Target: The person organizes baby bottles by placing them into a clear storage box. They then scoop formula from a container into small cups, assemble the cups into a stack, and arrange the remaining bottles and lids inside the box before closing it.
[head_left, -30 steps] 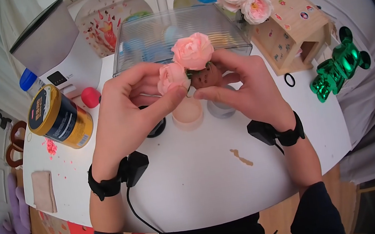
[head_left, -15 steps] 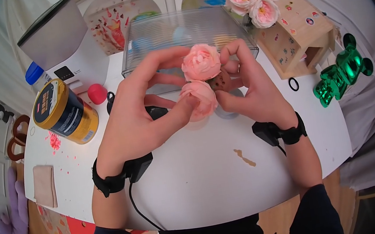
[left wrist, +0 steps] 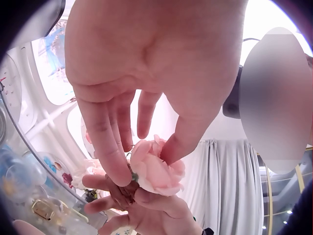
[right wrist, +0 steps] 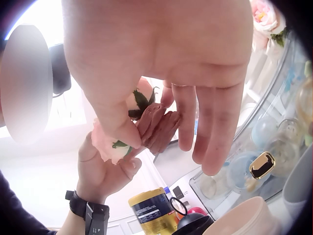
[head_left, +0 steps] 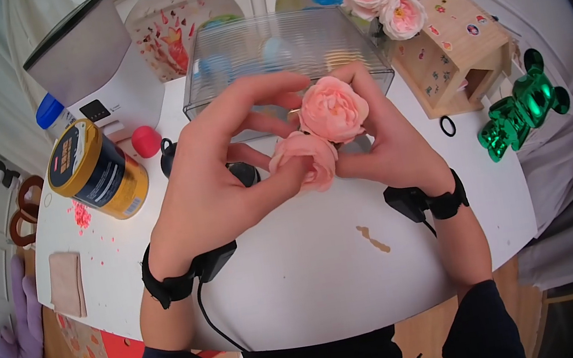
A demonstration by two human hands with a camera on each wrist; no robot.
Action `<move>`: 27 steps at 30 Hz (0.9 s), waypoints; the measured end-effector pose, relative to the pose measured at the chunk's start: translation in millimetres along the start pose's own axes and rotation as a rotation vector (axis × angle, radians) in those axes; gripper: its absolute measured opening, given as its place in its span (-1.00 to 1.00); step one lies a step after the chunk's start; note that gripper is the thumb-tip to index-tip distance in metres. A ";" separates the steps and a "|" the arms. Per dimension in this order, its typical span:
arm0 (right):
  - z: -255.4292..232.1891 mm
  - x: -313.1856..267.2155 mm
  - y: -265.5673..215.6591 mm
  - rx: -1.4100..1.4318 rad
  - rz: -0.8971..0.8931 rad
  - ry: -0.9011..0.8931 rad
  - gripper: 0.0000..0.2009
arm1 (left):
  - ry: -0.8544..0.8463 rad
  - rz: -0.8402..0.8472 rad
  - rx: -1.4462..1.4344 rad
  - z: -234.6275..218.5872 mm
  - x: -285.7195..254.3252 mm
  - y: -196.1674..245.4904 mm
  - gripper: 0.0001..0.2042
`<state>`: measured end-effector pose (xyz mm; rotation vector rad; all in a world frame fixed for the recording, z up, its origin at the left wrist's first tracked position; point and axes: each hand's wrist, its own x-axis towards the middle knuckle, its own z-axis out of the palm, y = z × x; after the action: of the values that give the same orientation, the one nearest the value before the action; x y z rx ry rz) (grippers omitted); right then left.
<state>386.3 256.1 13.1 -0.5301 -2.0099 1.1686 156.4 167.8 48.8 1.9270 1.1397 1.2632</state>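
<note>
Two pink flower heads are held up above the table, between both hands. The left hand (head_left: 215, 171) pinches the lower flower (head_left: 309, 159) between thumb and fingers, as the left wrist view also shows. The right hand (head_left: 400, 143) is beside the upper flower (head_left: 334, 109). In the right wrist view, its thumb and fingers grip a ridged brown piece (right wrist: 159, 128) that lies against the green undersides of the flowers. From the head view that brown piece is hidden behind the petals.
A ribbed clear box (head_left: 281, 46) stands behind the hands. At left are a yellow tub (head_left: 98, 170), a pink ball (head_left: 146, 141) and a folded cloth (head_left: 67, 284). At right are a wooden house (head_left: 452, 50), a black ring (head_left: 447, 126) and a shiny green figure (head_left: 524, 106).
The hands and flowers have shifted to the right. The flowers have turned, so the brown piece no longer shows in the head view.
</note>
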 end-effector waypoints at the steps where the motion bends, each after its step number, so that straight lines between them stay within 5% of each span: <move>1: -0.8 0.2 0.4 -0.019 -0.009 -0.003 -0.41 | -0.004 0.015 0.008 1.0 -0.6 1.1 -0.38; 11: -7.3 0.0 -1.0 -0.123 -0.080 -0.012 -0.42 | -0.071 0.057 0.058 0.8 -1.9 -2.6 -0.34; 20: -6.9 0.5 -6.6 -0.089 0.050 -0.022 -0.40 | -0.149 0.130 0.129 -1.2 -0.3 -1.6 -0.30; 27: -7.2 0.5 -3.1 -0.146 -0.075 -0.003 -0.44 | -0.143 0.173 0.235 -7.9 -4.0 3.2 -0.26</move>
<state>391.6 259.0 18.2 -0.5201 -2.1095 0.9836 149.5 162.8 52.7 2.2935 1.1085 1.0958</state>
